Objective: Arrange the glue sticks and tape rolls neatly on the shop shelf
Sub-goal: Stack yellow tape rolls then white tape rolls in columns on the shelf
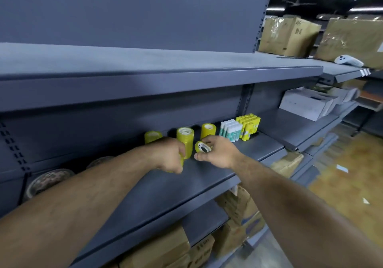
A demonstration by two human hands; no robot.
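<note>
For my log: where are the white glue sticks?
The white glue sticks stand right of centre in head view, between a tape stack and the yellow glue sticks.

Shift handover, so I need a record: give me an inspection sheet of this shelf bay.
Surface: grey metal shelf.
Job's things: three tape stacks at the back; glue sticks upright beside them.
Clutter: brown rolls far left.
Hands: left hand grips yellow tape; right hand pinches a tape roll.
Cables: nothing seen.
Surroundings: cardboard boxes, a white controller, wooden floor.
</note>
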